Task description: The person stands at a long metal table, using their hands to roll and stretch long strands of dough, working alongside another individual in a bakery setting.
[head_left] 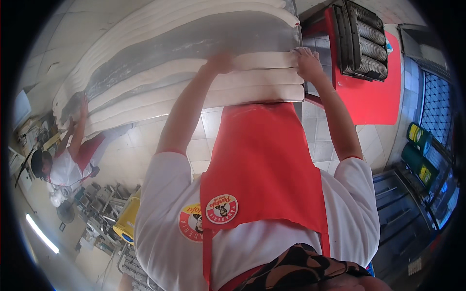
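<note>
Long pale strips of dough lie side by side along a floury metal work table (pixel 194 41). At the table's right end, my right hand (pixel 307 64) has its fingers closed around the end of one dough strip (pixel 264 60). My left hand (pixel 221 63) is over the same strip, further left; motion smears its fingers, so their grip is unclear. Two more strips, among them the near dough strip (pixel 242 94), lie between my hands and my red apron. Several folded or stacked dough strips (pixel 145 24) run along the far side.
A co-worker (pixel 68 160) in a white shirt and red apron has both hands at the table's left end. On the right, a dark rack of ridged metal baking moulds (pixel 366 43) sits on a red table (pixel 378 102). Green drums (pixel 420 165) stand further right; a yellow container (pixel 127 218) is at lower left.
</note>
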The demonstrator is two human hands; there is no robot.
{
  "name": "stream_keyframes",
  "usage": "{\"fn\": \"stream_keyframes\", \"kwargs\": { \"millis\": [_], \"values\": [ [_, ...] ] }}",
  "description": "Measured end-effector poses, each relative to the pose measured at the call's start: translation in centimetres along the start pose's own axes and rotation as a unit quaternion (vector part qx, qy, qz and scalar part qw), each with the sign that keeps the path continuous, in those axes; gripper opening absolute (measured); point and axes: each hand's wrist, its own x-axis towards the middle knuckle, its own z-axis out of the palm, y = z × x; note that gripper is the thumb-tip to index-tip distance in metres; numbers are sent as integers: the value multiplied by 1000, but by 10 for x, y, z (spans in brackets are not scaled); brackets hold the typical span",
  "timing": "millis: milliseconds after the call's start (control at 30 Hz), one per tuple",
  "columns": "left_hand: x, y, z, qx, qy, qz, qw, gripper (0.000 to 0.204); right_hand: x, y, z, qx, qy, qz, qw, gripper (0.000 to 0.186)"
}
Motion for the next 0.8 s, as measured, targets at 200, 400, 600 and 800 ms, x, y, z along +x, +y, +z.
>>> {"fn": "stream_keyframes", "kwargs": {
  "millis": [200,400,600,800],
  "values": [
    [-4,-4,-33,-98,-34,-5,995,68,5,-8,2,-10,-55,-7,998,62],
    [41,7,34,-112,37,57,991,47,8,44,-20,212,43,-44,975,63],
    [49,21,26,-155,-16,29,987,51,-5,37,-11,177,32,-60,982,65],
    [43,18,37,-158,42,66,984,53,0,0,6,25,-23,-21,999,64]
  ]
}}
